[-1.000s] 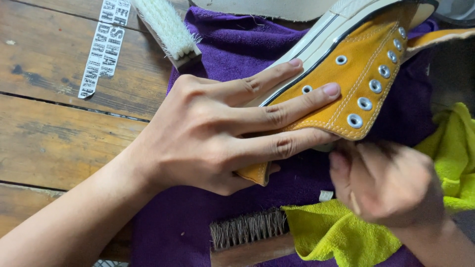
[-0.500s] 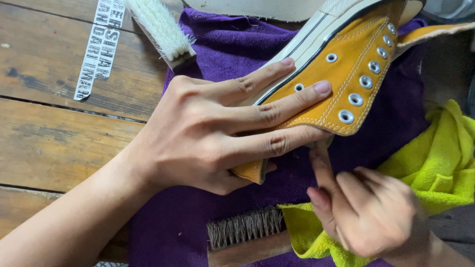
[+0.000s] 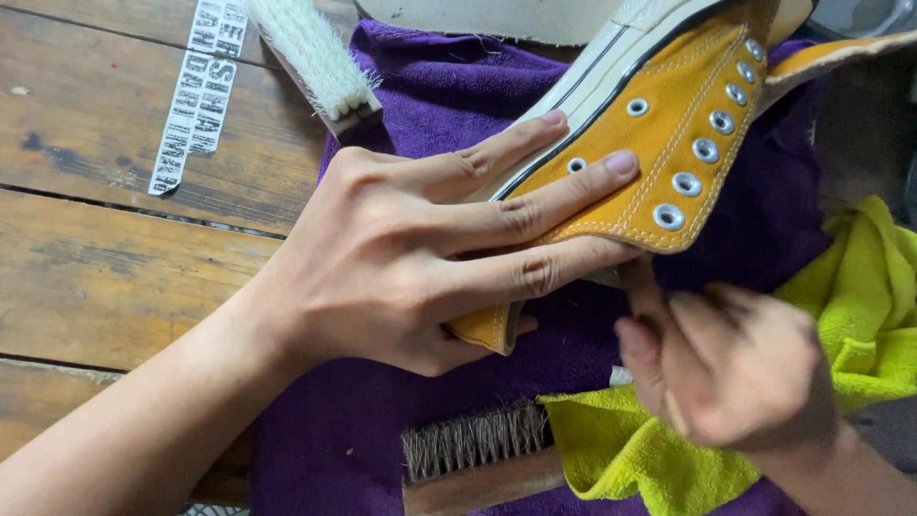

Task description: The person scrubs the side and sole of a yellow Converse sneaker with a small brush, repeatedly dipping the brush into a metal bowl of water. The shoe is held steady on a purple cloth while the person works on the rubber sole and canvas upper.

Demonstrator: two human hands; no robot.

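Mustard-yellow canvas high-top sneaker with white rubber sole and silver eyelets (image 3: 659, 143) lies on its side over a purple terry towel (image 3: 458, 91), ankle end toward the wearer, toe running out of view at upper right.

Left hand (image 3: 411, 258) clamped flat on the upper: three fingers spread across the canvas toward the eyelet row, thumb tucked under the collar edge. Firm hold, the shoe pinned between fingers and thumb.

Right hand (image 3: 735, 368) loosely curled, one finger raised and touching the underside of the eyelet flap. Whether it pinches anything I cannot tell; the frame is blurred there.

Change over the last second: the right hand has dropped lower and turned, then brought a fingertip up to the flap edge. The left hand has not shifted, and the shoe has slid only slightly in view. Judgement: work is concentrating on the flap's inner edge, with the shoe held steady for it.

Around: crumpled lime-yellow microfibre cloth (image 3: 860, 315) beneath the right hand; wooden brush with brownish bristles (image 3: 478, 449) at near edge; white-bristled brush (image 3: 315, 57) at top; printed paper strip (image 3: 196, 91) on plank table (image 3: 95, 268).
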